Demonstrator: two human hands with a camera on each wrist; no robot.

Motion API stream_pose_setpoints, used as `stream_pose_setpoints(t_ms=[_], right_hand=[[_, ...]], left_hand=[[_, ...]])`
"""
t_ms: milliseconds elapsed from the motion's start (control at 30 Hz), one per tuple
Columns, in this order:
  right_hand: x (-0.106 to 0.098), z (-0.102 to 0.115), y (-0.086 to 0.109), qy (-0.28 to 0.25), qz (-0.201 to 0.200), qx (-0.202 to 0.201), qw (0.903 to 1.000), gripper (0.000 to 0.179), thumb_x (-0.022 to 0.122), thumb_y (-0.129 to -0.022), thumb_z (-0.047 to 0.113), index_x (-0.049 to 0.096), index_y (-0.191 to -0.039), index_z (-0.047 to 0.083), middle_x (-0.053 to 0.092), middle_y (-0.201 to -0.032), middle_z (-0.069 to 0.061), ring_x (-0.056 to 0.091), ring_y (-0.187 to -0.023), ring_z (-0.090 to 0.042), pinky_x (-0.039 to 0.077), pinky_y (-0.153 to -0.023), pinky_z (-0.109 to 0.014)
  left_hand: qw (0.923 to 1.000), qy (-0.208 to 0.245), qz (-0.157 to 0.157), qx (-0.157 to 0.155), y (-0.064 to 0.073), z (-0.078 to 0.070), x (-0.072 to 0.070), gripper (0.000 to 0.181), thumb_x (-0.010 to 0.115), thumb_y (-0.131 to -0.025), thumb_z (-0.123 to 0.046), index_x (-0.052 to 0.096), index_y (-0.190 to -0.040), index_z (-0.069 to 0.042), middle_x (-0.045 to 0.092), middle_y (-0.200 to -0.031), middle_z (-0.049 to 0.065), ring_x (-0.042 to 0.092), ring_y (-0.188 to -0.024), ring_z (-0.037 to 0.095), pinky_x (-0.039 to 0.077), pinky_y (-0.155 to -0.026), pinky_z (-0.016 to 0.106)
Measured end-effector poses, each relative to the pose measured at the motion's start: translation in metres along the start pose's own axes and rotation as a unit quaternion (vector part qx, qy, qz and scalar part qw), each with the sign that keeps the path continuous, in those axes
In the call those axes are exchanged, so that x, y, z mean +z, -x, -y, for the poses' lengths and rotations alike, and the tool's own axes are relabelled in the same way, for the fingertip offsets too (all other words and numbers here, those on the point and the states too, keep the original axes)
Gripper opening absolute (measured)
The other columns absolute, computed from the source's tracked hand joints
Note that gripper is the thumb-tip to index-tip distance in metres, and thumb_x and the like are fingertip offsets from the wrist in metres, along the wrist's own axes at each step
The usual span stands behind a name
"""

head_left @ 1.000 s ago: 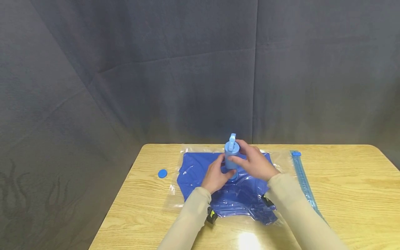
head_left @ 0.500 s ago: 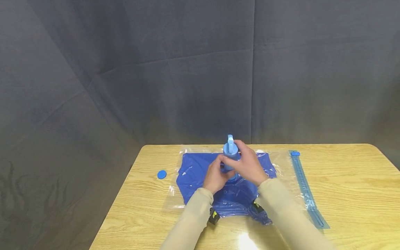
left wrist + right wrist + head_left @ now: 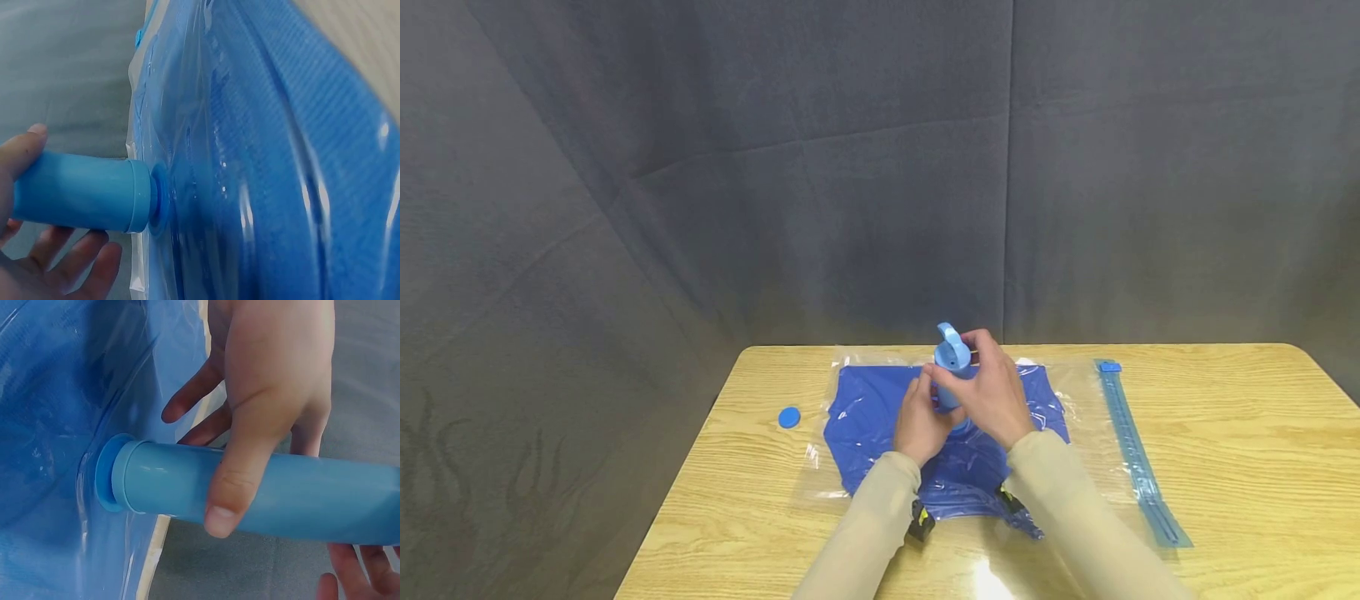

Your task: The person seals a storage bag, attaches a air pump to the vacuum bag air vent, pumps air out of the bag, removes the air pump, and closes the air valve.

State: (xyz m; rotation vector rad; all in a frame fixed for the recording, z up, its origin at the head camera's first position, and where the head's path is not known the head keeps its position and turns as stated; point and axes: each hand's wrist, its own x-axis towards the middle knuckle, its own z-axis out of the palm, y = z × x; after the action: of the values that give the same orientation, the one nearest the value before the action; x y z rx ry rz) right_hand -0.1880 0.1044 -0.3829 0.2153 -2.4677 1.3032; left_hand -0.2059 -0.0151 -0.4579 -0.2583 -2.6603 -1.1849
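We had left hand (image 3: 921, 417) and right hand (image 3: 996, 396) clamped on the blue pump (image 3: 300, 497) from left and right; judged it light, stiff, slightly slick, best gripped mid-length.

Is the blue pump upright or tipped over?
Upright. In the head view the pump has its handle on top; in the left wrist view, its other end meets the valve on the bag.

Bag (image 3: 958, 467) on surface (image 3: 1247, 450), lower centre of frame. Pump (image 3: 81, 192) atop bag. Cap (image 3: 789, 417) left of bag, zip strip (image 3: 1131, 442) along right edge. Curtain (image 3: 880, 183) behind, upper frame.
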Motion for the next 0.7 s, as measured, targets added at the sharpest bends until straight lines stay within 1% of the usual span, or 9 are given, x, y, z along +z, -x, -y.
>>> stream_pose_setpoints(t_ms=[133, 233, 333, 400, 467, 567, 700], right_hand=[[0.0, 0.0, 0.0, 0.007, -0.011, -0.022, 0.9997, 0.047, 0.076, -0.081, 0.039, 0.055, -0.113, 0.012, 0.068, -0.103, -0.008, 0.064, -0.095, -0.026, 0.05, -0.073, -0.039], [-0.001, -0.002, 0.0, 0.007, -0.011, -0.029, 0.9995, 0.045, 0.076, -0.081, 0.041, 0.056, -0.111, 0.014, 0.069, -0.1, -0.007, 0.065, -0.094, -0.025, 0.052, -0.074, -0.041], [-0.003, -0.003, -0.001, 0.005, -0.005, -0.035, 0.9994, 0.044, 0.076, -0.081, 0.042, 0.058, -0.111, 0.016, 0.07, -0.097, -0.005, 0.065, -0.092, -0.023, 0.052, -0.074, -0.039], [-0.005, -0.005, -0.002, 0.007, 0.004, -0.042, 0.9991, 0.044, 0.076, -0.081, 0.041, 0.059, -0.113, 0.016, 0.069, -0.095, -0.004, 0.064, -0.089, -0.021, 0.05, -0.073, -0.036], [-0.008, -0.005, -0.003, 0.015, 0.015, -0.049, 0.9986, 0.047, 0.077, -0.081, 0.04, 0.061, -0.118, 0.016, 0.069, -0.095, -0.004, 0.062, -0.089, -0.022, 0.048, -0.073, -0.036], [-0.013, -0.005, -0.006, 0.02, 0.045, -0.06, 0.9969, 0.051, 0.077, -0.081, 0.036, 0.063, -0.125, 0.015, 0.068, -0.097, -0.006, 0.06, -0.092, -0.025, 0.049, -0.078, -0.04], [-0.018, -0.005, -0.01, -0.003, 0.1, -0.062, 0.9931, 0.05, 0.077, -0.081, 0.03, 0.064, -0.127, 0.014, 0.07, -0.104, -0.006, 0.059, -0.101, -0.027, 0.049, -0.087, -0.047]], left_hand=[[0.9996, 0.025, 0.013, 0.002, -0.001, 0.002, -0.002, 0.061, 0.078, -0.077, -0.028, 0.049, -0.127, -0.013, 0.061, -0.104, 0.008, 0.062, -0.088, 0.02, 0.051, -0.076, 0.028], [0.9984, 0.05, 0.027, 0.005, -0.002, 0.005, -0.003, 0.06, 0.078, -0.078, -0.029, 0.047, -0.127, -0.013, 0.061, -0.107, 0.009, 0.063, -0.091, 0.021, 0.052, -0.079, 0.028], [0.9966, 0.069, 0.046, 0.006, -0.002, 0.009, -0.005, 0.061, 0.077, -0.08, -0.034, 0.046, -0.128, -0.015, 0.061, -0.112, 0.01, 0.063, -0.097, 0.023, 0.052, -0.083, 0.03], [0.9951, 0.081, 0.056, 0.008, -0.001, 0.011, -0.007, 0.062, 0.077, -0.081, -0.035, 0.045, -0.131, -0.016, 0.062, -0.118, 0.01, 0.063, -0.103, 0.025, 0.052, -0.087, 0.033], [0.9938, 0.088, 0.066, 0.013, -0.001, 0.013, -0.009, 0.063, 0.077, -0.082, -0.034, 0.045, -0.133, -0.016, 0.062, -0.123, 0.011, 0.063, -0.11, 0.027, 0.052, -0.092, 0.036], [0.9918, 0.097, 0.082, 0.016, -0.001, 0.013, -0.012, 0.06, 0.076, -0.083, -0.029, 0.047, -0.134, -0.017, 0.061, -0.129, 0.012, 0.061, -0.117, 0.029, 0.051, -0.098, 0.039], [0.9886, 0.102, 0.109, 0.016, -0.002, 0.011, -0.014, 0.056, 0.073, -0.086, -0.023, 0.047, -0.135, -0.017, 0.06, -0.132, 0.012, 0.058, -0.121, 0.03, 0.05, -0.099, 0.041]])
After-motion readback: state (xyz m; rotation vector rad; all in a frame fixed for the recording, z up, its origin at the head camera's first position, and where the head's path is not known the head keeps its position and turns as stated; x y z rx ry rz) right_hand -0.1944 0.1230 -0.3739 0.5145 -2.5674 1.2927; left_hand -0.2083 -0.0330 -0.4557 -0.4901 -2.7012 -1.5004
